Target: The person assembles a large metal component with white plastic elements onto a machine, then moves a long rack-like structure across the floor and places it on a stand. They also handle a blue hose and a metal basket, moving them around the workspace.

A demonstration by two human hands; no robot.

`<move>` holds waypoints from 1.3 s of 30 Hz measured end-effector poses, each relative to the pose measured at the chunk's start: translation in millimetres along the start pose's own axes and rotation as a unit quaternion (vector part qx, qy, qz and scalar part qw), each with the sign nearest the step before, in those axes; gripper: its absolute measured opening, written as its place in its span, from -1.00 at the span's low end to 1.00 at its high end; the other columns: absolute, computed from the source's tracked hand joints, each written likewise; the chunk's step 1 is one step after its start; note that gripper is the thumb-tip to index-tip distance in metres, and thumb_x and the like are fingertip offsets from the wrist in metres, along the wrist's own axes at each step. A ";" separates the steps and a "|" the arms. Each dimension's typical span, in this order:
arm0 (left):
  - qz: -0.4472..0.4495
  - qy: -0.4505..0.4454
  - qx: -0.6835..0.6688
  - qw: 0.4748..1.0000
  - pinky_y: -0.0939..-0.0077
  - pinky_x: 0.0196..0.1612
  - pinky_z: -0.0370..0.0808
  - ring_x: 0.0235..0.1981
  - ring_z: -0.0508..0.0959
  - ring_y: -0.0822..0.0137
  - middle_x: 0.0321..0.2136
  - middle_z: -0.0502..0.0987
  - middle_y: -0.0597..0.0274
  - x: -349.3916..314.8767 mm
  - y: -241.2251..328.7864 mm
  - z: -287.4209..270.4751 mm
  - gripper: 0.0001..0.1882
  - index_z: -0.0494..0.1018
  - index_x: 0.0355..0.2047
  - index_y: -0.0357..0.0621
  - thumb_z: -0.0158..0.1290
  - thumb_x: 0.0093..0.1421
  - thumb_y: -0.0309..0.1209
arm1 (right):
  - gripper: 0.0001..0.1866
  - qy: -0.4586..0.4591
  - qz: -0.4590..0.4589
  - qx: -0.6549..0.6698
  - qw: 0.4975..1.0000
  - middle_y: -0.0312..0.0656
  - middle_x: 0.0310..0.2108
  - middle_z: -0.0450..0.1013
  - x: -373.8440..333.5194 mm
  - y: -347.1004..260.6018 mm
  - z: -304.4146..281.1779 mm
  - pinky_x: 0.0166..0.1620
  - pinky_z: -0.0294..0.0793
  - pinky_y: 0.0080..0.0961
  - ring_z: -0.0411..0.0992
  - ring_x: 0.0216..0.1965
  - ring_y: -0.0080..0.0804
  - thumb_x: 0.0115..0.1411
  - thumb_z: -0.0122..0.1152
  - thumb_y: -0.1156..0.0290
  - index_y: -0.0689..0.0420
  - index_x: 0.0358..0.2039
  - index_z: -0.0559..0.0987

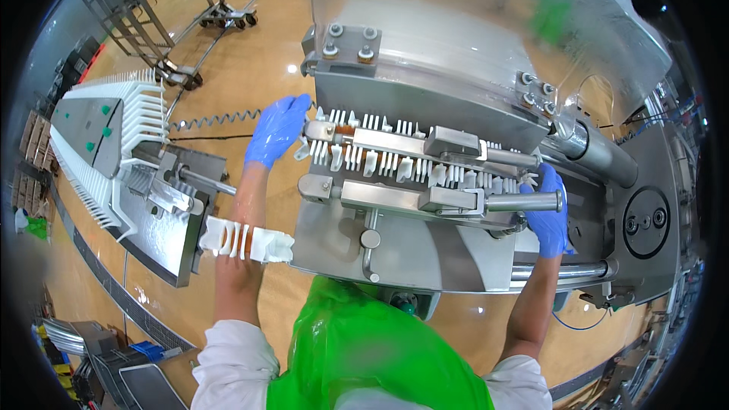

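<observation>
My left hand (277, 130), in a blue glove, is at the left end of a row of white plastic fins (370, 163). Its fingers stretch away from me close together, the tips beside a metal end block (323, 130); its palm side is hidden. At the row's right end, my right hand (545, 212), also gloved in blue, has thumb and fingers bent around something I cannot make out. A round metal bar (524, 202) passes in front of that hand. Two metal clamp arms (391, 142) lie lengthwise, one over the fins and one nearer me.
A raised clear guard (456, 34) stands behind the fins. At left, a white ribbed wedge-shaped part (91, 137) sits on a metal arm. A separate white finned piece (247, 241) crosses above my left forearm. Wheeled racks (133, 19) stand on the tan floor.
</observation>
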State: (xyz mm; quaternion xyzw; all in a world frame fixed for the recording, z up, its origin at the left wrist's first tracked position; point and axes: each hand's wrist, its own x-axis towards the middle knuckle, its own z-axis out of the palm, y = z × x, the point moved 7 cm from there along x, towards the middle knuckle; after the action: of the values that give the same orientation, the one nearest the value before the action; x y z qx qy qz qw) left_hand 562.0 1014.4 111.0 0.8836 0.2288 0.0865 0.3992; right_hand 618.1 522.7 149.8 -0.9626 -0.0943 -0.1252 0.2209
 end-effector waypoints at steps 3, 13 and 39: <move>0.253 -0.026 0.179 0.951 0.24 -0.15 0.42 -0.22 0.50 0.03 -0.29 0.52 -0.04 -3.9 39.1 21.0 -0.55 0.46 -0.22 -0.27 -0.16 0.23 -0.11 | -0.52 -0.063 -0.042 0.136 0.988 -0.07 -0.27 0.49 0.2 -23.3 12.0 -0.22 0.46 -0.32 0.49 -0.27 -0.21 -0.04 0.29 0.29 0.25 -0.12 0.44; 0.190 0.025 0.329 0.925 0.07 -0.20 0.44 -0.31 0.52 -0.07 -0.32 0.52 -0.04 -17.8 39.7 45.6 -0.71 0.40 -0.30 -0.17 -0.28 0.25 -0.28 | -0.54 -0.191 0.076 0.060 0.977 -0.24 -0.44 0.50 32.5 28.3 32.3 -0.29 0.42 -0.51 0.42 -0.43 -0.51 -0.09 0.34 0.20 0.20 -0.20 0.55; 0.100 -0.013 -0.019 0.995 0.60 -0.33 0.42 -0.41 0.48 0.52 -0.40 0.51 0.32 -108.5 18.0 40.9 -0.80 0.52 -0.30 -0.25 -0.04 0.21 -0.39 | -0.78 -0.284 -0.246 0.618 0.691 -0.05 -0.41 0.50 -93.1 -78.1 -3.5 -0.29 0.47 -0.36 0.49 -0.37 -0.16 -0.02 0.24 0.44 0.22 -0.32 0.57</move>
State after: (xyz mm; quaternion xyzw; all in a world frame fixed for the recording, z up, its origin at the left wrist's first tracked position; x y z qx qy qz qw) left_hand 486.3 925.4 100.4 0.8953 0.1321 0.1187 0.4085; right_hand 510.4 578.5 157.9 -0.5408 -0.4419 0.1906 0.6899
